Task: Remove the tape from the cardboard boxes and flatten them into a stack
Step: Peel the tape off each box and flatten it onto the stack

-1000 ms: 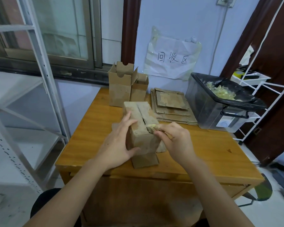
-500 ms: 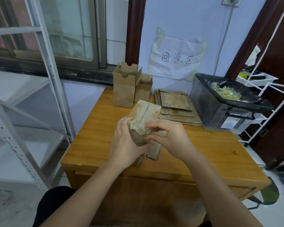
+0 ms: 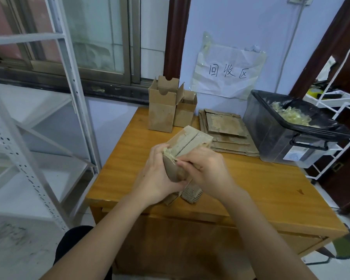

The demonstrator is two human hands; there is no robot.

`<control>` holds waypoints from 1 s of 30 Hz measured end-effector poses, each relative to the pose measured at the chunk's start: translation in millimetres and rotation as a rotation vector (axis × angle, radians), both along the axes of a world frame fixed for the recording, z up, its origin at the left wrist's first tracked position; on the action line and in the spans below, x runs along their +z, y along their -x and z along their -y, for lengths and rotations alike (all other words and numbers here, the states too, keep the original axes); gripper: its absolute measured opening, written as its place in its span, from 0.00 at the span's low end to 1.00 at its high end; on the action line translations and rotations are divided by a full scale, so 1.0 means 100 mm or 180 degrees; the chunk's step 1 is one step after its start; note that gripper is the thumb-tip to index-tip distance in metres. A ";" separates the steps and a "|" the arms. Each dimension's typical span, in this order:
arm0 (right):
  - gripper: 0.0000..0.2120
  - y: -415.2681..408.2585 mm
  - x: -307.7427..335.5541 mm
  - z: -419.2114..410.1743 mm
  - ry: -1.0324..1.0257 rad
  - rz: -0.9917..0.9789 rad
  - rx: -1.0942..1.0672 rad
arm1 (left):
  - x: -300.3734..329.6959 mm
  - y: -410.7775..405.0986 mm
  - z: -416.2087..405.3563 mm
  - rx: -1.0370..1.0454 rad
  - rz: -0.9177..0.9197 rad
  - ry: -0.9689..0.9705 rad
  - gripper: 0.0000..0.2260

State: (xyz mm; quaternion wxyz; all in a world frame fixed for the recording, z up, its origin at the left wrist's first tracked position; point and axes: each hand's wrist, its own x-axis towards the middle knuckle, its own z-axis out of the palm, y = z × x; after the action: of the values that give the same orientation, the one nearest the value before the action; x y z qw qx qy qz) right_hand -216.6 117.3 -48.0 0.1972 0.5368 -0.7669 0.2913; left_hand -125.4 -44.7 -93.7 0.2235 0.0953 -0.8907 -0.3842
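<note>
Wooden table (image 3: 261, 184): it stands against a pale blue wall under a window, and all the work takes place on it.
Box in hand (image 3: 187, 144): a small cardboard box held above the middle of the table and tilted, its slit top face turned up and away, probably so the taped seam faces the person.
Tape (image 3: 168, 153): a crumpled yellowish strip bunched at the box's near edge, partly lifted off.
Left hand (image 3: 157, 174): fingers curled round the box's near left side, bracing it against the pull.
Right hand (image 3: 205, 169): fingertips pinched on the tape end where it meets the box, placed to peel.
Loose cardboard (image 3: 191, 196): a corrugated piece beneath the hands; whether it touches the table I cannot tell.
Upright boxes (image 3: 163, 112): two open boxes at the back edge, apparently waiting.
Flattened stack (image 3: 226, 134): flat boxes piled just right of them, where this one should go.
Black-lined bin (image 3: 287, 138): at the right edge, holding peeled tape, within reach.
Paper sign (image 3: 227, 72): taped to the wall above the stack.
</note>
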 end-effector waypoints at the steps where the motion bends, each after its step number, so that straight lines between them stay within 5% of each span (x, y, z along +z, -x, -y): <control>1: 0.05 0.01 0.03 0.00 -0.0038 0.0011 -0.0022 | 0.01 0.00 0.00 -0.0004 0.0003 -0.0005 0.50; 12: 0.07 -0.05 0.26 0.11 -0.0306 0.1078 0.0126 | 0.14 -0.09 0.36 -0.0868 0.0586 -0.0415 0.50; 19: 0.15 -0.01 0.31 0.14 -0.0696 0.1798 0.0282 | 0.03 -0.16 0.42 -0.0759 0.0268 -0.0355 0.53; 30: 0.04 0.02 0.31 0.43 -0.0658 0.1658 0.0243 | -0.11 -0.13 0.25 -0.0534 -0.0036 -0.1262 0.55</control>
State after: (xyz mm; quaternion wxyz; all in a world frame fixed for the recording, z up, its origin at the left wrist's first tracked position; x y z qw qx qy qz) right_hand -218.1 74.2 -17.4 -0.0735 0.4896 -0.7966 0.3468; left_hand -111.9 -69.2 -104.3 0.1727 0.0608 -0.8013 -0.5696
